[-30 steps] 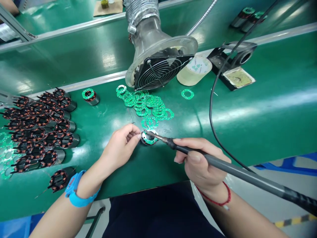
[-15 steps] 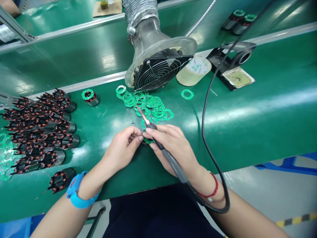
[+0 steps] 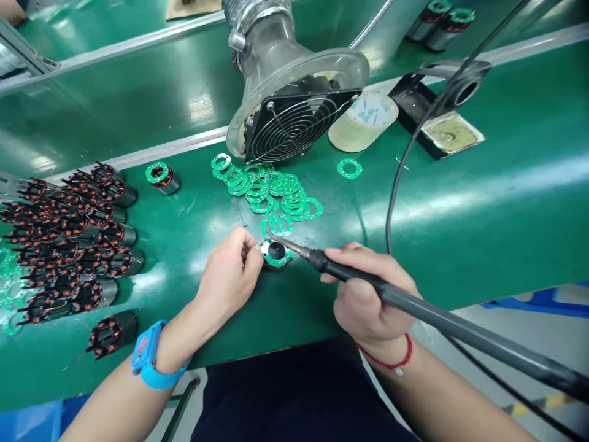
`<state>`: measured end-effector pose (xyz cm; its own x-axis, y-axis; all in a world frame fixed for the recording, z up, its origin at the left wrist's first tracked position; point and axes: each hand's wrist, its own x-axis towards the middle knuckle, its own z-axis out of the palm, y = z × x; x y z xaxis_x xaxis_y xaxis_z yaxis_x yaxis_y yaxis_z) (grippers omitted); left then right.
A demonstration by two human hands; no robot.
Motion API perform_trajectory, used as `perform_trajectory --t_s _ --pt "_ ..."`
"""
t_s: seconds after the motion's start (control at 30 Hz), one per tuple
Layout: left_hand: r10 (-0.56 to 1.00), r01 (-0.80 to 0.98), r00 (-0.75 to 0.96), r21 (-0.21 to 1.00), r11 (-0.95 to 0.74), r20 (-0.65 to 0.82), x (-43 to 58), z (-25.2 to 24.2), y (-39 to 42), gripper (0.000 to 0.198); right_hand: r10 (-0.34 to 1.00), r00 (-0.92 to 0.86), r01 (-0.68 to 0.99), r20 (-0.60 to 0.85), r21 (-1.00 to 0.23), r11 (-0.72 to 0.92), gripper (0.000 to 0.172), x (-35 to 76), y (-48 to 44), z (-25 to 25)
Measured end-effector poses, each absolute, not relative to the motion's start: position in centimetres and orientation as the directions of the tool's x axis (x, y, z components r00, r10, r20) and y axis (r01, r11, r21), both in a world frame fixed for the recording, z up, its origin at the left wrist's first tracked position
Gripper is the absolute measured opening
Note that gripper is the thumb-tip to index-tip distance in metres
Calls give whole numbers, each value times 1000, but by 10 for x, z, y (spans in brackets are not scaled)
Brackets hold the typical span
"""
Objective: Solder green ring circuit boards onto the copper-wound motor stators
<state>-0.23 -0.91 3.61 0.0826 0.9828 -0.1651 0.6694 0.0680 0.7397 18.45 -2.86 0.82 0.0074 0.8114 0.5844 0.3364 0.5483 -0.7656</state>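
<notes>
A motor stator topped with a green ring-shaped circuit board (image 3: 281, 259) stands on the bench before me. My left hand (image 3: 230, 264) is at its left edge, thumb and forefinger pinched together; what they hold, if anything, is too small to make out. A soldering iron (image 3: 391, 292) lies in the closed grip of my right hand (image 3: 375, 291), to the right of the stator. Its bent metal tip reaches over the board's upper left side, close to the left fingertips; contact is unclear. Just beyond lies a heap of loose green ring boards (image 3: 271, 190).
Rows of wound stators (image 3: 73, 239) fill the left side. A stator with a board (image 3: 163, 178) stands behind. The fume extractor hood (image 3: 294, 116) overhangs the bench. A tape roll (image 3: 363, 121), an iron stand (image 3: 442, 116) and a single board (image 3: 349, 168) are at right.
My right hand has drawn back rightward and turned the soldering iron, so its tip now comes over the board from the right. My left hand stays at the stator. The view has shifted slightly.
</notes>
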Motion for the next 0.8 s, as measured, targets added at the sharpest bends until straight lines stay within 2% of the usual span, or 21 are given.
perform_trajectory --t_s 0.37,0.53,0.63,0.8 --pt "998 838 25 546 7 -51 6 37 -12 14 806 16 294 592 -773 562 18 180 -30 8" --pt "999 885 30 466 -13 -29 7 38 -12 13 784 20 375 620 -732 569 23 183 -29 9" --pt "999 904 27 427 -15 -24 9 39 -11 13 796 33 377 604 -745 550 35 180 -26 11" --pt "999 911 31 412 -23 -11 11 40 -10 13 844 -130 415 521 -744 524 42 172 -21 13"
